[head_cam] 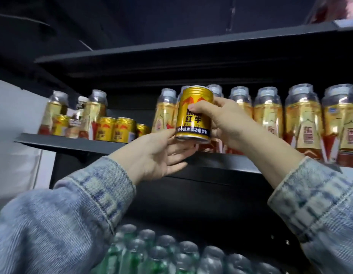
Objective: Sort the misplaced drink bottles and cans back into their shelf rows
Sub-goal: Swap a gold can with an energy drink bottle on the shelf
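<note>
Overhead, a black store shelf (pixel 76 142) carries gold cans (pixel 105 129) and gold-labelled bottles (pixel 302 119), with green-capped bottles (pixel 152 252) lower down. Held up before the shelf edge, a gold energy-drink can (pixel 194 113) with blue band stands upright: the right hand (pixel 225 121) curls round its side, while the left hand (pixel 158 155) pinches its bottom rim

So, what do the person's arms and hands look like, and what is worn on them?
Both arms wear a faded, light blue denim jacket: the left sleeve and the right sleeve look washed and mottled and end in stitched cuffs. The left hand and the right hand are bare: no gloves, rings or watch show.
</note>
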Demonstrator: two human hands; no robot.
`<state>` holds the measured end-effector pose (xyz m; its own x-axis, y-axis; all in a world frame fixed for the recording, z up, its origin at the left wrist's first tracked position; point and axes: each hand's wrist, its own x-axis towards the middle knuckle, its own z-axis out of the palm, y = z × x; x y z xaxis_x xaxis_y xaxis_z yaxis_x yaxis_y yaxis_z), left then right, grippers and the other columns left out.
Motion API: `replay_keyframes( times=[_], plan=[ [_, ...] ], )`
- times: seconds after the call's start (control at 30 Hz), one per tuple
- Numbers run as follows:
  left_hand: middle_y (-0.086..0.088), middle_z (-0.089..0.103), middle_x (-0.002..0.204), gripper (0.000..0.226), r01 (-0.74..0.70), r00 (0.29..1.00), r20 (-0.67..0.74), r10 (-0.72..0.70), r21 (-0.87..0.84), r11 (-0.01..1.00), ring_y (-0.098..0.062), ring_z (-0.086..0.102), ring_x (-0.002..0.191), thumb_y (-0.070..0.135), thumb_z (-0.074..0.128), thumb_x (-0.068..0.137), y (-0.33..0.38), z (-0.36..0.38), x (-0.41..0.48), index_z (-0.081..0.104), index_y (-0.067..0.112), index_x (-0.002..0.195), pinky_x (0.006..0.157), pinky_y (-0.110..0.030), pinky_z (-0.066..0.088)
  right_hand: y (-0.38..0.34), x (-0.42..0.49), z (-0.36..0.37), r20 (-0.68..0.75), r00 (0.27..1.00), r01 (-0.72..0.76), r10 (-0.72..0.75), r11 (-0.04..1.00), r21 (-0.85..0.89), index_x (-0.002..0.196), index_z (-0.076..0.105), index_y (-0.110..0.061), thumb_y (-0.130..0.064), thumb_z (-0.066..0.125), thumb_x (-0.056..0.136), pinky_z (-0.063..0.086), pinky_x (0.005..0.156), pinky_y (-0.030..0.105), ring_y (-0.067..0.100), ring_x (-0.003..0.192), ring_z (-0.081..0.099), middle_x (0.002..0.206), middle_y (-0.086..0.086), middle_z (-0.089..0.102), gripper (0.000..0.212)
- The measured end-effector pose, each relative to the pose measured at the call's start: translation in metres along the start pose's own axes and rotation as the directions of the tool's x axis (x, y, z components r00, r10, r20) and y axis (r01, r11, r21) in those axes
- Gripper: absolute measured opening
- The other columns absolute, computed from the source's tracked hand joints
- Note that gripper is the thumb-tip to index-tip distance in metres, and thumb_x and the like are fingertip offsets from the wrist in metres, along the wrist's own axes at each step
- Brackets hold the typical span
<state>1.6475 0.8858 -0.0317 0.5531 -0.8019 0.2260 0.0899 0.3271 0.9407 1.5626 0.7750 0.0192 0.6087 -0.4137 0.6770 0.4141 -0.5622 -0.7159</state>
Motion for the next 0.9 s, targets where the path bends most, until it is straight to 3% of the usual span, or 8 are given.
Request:
replay_keyframes(
  times=[0.23, 0.47, 0.57, 0.63, 0.73, 0.83, 0.9],
  plan=[
    [0.002, 0.074, 0.074, 0.028, -0.015, 1.0, -0.008, 0.015, 0.024, 1.0, -0.01, 0.066, 0.081, 0.037, 0.043, 0.096, 0.038, -0.104, 0.012, 0.065, 0.02, 0.09, 0.074, -0.028, 0.048, 0.002, 0.041, 0.105, -0.047, 0.999, -0.028, 0.027, 1.0, -0.013, 0.113, 0.058, -0.014, -0.023, 0.073, 0.077, 0.057, 0.076, 0.034, 0.019, 0.09, 0.068, 0.101, 0.007, 0.069, 0.04],
    [0.001, 0.074, 0.07, 0.022, -0.068, 0.997, -0.034, 0.069, 0.043, 0.997, -0.011, 0.067, 0.079, 0.032, 0.045, 0.096, 0.061, -0.186, 0.04, 0.064, 0.021, 0.091, 0.075, -0.029, 0.049, 0.014, 0.087, 0.183, -0.023, 1.0, -0.002, 0.0, 0.997, -0.078, 0.12, 0.052, -0.016, -0.025, 0.071, 0.078, 0.054, 0.066, 0.03, 0.019, 0.09, 0.066, 0.104, 0.005, 0.065, 0.047],
    [0.001, 0.074, 0.067, 0.022, -0.101, 0.994, -0.039, 0.105, 0.085, 0.991, -0.01, 0.067, 0.077, 0.031, 0.043, 0.097, 0.067, -0.212, 0.057, 0.061, 0.021, 0.092, 0.073, -0.028, 0.049, 0.024, 0.108, 0.207, -0.037, 0.999, 0.011, -0.014, 0.996, -0.087, 0.119, 0.054, -0.016, -0.027, 0.071, 0.077, 0.056, 0.071, 0.034, 0.022, 0.092, 0.067, 0.105, 0.007, 0.066, 0.046],
    [0.001, 0.074, 0.069, 0.023, -0.125, 0.991, -0.029, 0.129, 0.111, 0.986, -0.01, 0.067, 0.078, 0.033, 0.041, 0.097, 0.071, -0.23, 0.068, 0.059, 0.02, 0.097, 0.071, -0.028, 0.049, 0.032, 0.12, 0.22, -0.044, 0.999, 0.025, -0.029, 0.996, -0.082, 0.116, 0.054, -0.017, -0.028, 0.071, 0.077, 0.056, 0.074, 0.036, 0.023, 0.093, 0.066, 0.104, 0.006, 0.066, 0.044],
    [-0.001, 0.075, 0.073, 0.024, -0.143, 0.989, 0.005, 0.145, 0.209, 0.967, -0.011, 0.068, 0.078, 0.034, 0.041, 0.097, 0.082, -0.252, 0.081, 0.057, 0.019, 0.106, 0.068, -0.028, 0.049, 0.037, 0.137, 0.234, -0.039, 0.998, 0.043, -0.048, 0.991, -0.124, 0.119, 0.051, -0.019, -0.03, 0.069, 0.078, 0.053, 0.067, 0.031, 0.02, 0.091, 0.064, 0.104, 0.004, 0.063, 0.046],
    [-0.003, 0.073, 0.064, 0.021, -0.219, 0.96, -0.072, 0.27, 0.407, 0.887, -0.012, 0.067, 0.065, 0.028, 0.043, 0.096, 0.097, -0.265, 0.093, 0.058, 0.015, 0.102, 0.059, -0.025, 0.047, 0.039, 0.152, 0.243, -0.069, 0.996, 0.055, -0.064, 0.991, -0.126, 0.119, 0.051, -0.02, -0.03, 0.071, 0.077, 0.055, 0.076, 0.035, 0.019, 0.093, 0.063, 0.105, 0.003, 0.063, 0.048],
    [-0.004, 0.069, 0.062, 0.019, -0.336, 0.874, -0.12, 0.471, 0.55, 0.765, -0.012, 0.064, 0.058, 0.021, 0.043, 0.096, 0.108, -0.274, 0.104, 0.059, 0.011, 0.098, 0.052, -0.021, 0.045, 0.039, 0.16, 0.247, -0.099, 0.993, 0.058, -0.07, 0.991, -0.121, 0.117, 0.051, -0.021, -0.031, 0.071, 0.077, 0.056, 0.081, 0.038, 0.02, 0.093, 0.064, 0.103, 0.002, 0.063, 0.046]
  ],
)
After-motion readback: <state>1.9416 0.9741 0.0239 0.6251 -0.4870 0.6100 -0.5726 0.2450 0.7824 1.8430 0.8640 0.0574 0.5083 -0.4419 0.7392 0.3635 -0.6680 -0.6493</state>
